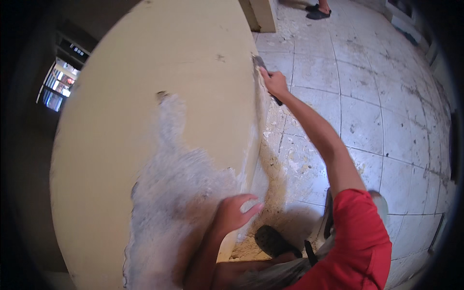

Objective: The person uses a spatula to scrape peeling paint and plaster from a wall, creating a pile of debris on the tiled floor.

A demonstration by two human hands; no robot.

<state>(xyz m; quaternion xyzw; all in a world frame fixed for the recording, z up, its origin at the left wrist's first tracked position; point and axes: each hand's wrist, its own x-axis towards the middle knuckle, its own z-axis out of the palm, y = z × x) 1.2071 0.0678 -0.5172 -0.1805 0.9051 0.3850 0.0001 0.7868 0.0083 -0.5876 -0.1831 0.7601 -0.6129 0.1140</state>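
My right hand [276, 86] grips a dark-handled scraper [259, 62] at the far end of a yellow painted wall [221, 90]. The tool's tip meets the wall's right-hand edge. A large patch of bare grey plaster [181, 188] with a ragged paint border spreads over the near part of the wall. My left hand [235, 214] is at that patch, close to the wall's edge, its thumb and fingers apart and nothing between them. A small chipped spot [162, 95] marks the top of the bare strip.
White floor tiles [362, 116] run along the right, strewn with paint flakes [297, 156]. Yellowish debris [250, 248] lies at the wall's foot, beside my dark clog [273, 241]. Another person's foot in a dark shoe [319, 14] stands at the back, beyond a pillar base [266, 16].
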